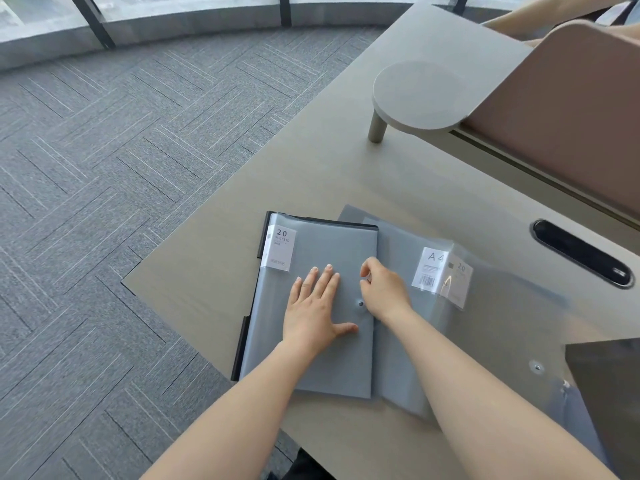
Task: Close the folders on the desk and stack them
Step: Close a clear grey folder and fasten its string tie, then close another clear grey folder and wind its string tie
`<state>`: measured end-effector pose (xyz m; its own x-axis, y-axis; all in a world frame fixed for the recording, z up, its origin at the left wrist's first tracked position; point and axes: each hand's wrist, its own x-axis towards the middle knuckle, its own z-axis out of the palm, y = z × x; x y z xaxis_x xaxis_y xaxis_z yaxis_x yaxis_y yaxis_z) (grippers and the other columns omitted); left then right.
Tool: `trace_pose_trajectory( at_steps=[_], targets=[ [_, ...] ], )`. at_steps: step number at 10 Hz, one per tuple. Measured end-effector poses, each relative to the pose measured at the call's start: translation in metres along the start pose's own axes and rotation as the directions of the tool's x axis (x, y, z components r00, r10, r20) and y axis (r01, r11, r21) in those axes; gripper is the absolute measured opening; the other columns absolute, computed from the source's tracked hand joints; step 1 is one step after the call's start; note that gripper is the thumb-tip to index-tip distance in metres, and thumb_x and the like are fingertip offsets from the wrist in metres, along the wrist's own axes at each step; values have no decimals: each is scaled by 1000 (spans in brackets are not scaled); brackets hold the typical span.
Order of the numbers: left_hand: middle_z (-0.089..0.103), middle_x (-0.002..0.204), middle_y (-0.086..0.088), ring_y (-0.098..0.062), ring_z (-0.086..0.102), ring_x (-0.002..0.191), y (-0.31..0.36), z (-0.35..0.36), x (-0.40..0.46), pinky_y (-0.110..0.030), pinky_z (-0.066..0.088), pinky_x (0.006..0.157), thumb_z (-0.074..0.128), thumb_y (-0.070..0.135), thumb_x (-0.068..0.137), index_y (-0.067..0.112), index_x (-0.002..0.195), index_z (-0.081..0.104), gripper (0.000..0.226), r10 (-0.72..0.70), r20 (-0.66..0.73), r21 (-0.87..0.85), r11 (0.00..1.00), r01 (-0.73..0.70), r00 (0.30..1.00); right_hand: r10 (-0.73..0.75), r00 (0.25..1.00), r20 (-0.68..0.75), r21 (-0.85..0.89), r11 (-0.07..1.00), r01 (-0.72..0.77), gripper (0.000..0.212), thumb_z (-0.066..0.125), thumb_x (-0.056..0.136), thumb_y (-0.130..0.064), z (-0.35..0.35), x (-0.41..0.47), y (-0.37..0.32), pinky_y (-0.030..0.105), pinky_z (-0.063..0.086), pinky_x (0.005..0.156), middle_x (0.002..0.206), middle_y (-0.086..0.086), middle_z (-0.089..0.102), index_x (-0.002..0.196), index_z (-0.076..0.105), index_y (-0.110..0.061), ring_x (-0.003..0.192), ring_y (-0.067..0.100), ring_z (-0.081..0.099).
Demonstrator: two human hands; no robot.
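Left folder's label (281, 248) reads "20 POCKETS"; right folder's sticker (432, 268) "A4".

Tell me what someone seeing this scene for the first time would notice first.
Two bare arms reach in from the bottom: the left hand lies flat on a grey folder labelled 20 pockets, while the right hand pinches at its edge near a snap button. A second translucent folder lies partly beneath, to the right, on the beige desk.

Grey folders (322, 306) overlapping, perhaps closed.
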<state>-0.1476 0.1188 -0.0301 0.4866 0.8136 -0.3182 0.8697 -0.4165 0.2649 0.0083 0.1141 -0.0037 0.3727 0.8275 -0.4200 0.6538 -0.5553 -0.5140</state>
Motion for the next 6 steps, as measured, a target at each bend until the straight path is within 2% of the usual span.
trace_pose_trajectory(
  at_steps=[1, 2, 3, 4, 5, 6],
  targets=[
    [-8, 166, 11, -15, -11, 152, -2, 1, 0, -39, -6, 123, 50, 74, 80, 25, 157, 2, 103, 2, -4, 0, 1000, -2, 1000, 9, 1000, -10, 63, 998, -9, 8, 48, 91, -13, 2, -1, 0, 39, 52, 74, 87, 11, 69, 95, 54, -17, 83, 34, 63],
    [-8, 166, 10, -15, -11, 152, -5, 1, -1, -39, -6, 123, 50, 74, 80, 26, 157, 3, 102, 8, -8, 0, 1000, -8, 1000, 30, 999, 16, 121, 992, -32, 11, 47, 92, -16, 0, -5, 2, 35, 50, 73, 79, 5, 66, 101, 53, -18, 76, 26, 64],
    [-7, 166, 8, -15, -11, 152, -8, 0, -2, -39, -6, 123, 50, 75, 80, 27, 157, 4, 102, 7, -16, 0, 1000, -7, 1000, 41, 999, 14, 145, 988, -43, 17, 50, 92, -20, -8, -7, 5, 32, 45, 71, 71, 0, 60, 109, 53, -18, 80, 25, 58],
    [-5, 167, 6, -16, -10, 153, -14, -2, -2, -39, -7, 123, 50, 76, 78, 28, 157, 7, 102, -1, -36, -14, 1000, 0, 999, 58, 998, -15, 201, 978, -54, 17, 50, 93, -20, -23, -12, 9, 33, 47, 73, 81, 4, 64, 109, 56, -19, 82, 26, 57],
    [-4, 167, 4, -18, -9, 153, -20, -8, -1, -42, -6, 123, 50, 78, 77, 28, 157, 7, 104, -7, -27, 20, 1000, 8, 1000, 80, 991, -110, 282, 958, -46, 17, 50, 92, -15, -40, -16, 20, 28, 43, 65, 86, 0, 64, 103, 62, -16, 80, 23, 55],
    [3, 167, 0, -21, -4, 153, -20, -11, -2, -43, -5, 123, 50, 78, 75, 22, 157, 13, 106, 3, -47, 29, 1000, -2, 999, 97, 966, -239, 302, 953, -21, 17, 51, 91, -8, -58, -18, 40, 27, 36, 68, 91, -1, 63, 95, 66, -13, 82, 20, 54]
  ],
)
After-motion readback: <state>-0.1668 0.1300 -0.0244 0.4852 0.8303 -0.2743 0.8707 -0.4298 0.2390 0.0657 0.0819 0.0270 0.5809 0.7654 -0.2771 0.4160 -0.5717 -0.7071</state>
